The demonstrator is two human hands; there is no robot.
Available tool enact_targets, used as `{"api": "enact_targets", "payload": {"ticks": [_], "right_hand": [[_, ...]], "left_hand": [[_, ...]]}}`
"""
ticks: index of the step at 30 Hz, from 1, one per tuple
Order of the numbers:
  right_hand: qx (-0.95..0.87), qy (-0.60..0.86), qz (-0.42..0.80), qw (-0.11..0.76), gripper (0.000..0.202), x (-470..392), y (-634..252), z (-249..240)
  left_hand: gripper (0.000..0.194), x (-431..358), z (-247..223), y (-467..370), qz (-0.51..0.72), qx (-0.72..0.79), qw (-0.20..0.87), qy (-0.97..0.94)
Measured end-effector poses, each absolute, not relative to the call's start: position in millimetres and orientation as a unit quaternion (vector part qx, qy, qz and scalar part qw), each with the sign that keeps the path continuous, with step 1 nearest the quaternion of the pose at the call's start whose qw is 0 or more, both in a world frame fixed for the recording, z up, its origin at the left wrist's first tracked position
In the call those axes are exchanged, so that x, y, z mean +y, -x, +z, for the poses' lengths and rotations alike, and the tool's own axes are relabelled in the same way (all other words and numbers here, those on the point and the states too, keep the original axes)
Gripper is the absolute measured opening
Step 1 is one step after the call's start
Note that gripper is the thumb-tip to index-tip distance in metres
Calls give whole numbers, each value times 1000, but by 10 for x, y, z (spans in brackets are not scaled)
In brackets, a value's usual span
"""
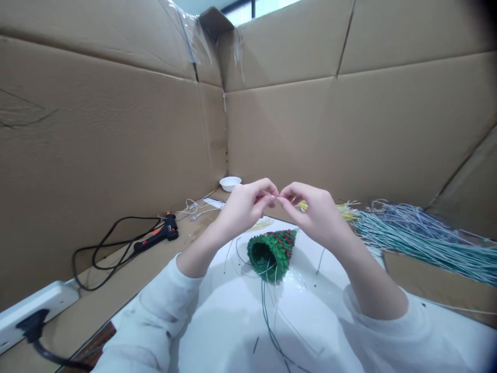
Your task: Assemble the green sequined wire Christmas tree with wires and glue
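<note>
My left hand (252, 204) and my right hand (306, 210) meet fingertip to fingertip in the air, above and beyond a small green beaded cone (289, 248). Both are pinched closed. A tiny reddish bit shows between the fingertips, too small to name. The cone lies on its side on the white board (225, 321), its hollow end turned toward me and its tip away to the right. Red strands wind round it. Thin green wires (267, 316) trail out of its opening toward me.
A black glue gun (161, 233) with its cord lies left, near a white power strip (50, 305). A white bowl (230, 183) stands in the back corner. Bundles of green-white wire (423, 243) lie right. Cardboard walls (310, 129) enclose the back and left.
</note>
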State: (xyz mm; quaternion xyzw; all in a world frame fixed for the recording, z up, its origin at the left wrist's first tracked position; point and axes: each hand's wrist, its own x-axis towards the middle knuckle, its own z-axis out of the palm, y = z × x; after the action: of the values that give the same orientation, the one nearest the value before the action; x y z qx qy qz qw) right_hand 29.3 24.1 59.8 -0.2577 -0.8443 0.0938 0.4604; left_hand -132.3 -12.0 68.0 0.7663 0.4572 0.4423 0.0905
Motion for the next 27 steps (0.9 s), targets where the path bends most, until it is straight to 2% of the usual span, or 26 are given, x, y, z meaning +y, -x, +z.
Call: {"api": "enact_targets", "payload": {"ticks": [7,16,22,27], "right_hand": [[-848,306,88,423,15,294,-357,611],[-862,294,63,409,11,274,-302,576],[-905,273,134,298,17,340,-170,420],[-915,236,174,278,15,477,-185,400]], "left_hand": [[12,-41,569,1371,441,442,239,-744],[20,-239,255,1460,493,451,341,-662],[22,-220,-41,1493,520,465,332,-635],[21,-196,-121,1557,496,502,273,-654]]}}
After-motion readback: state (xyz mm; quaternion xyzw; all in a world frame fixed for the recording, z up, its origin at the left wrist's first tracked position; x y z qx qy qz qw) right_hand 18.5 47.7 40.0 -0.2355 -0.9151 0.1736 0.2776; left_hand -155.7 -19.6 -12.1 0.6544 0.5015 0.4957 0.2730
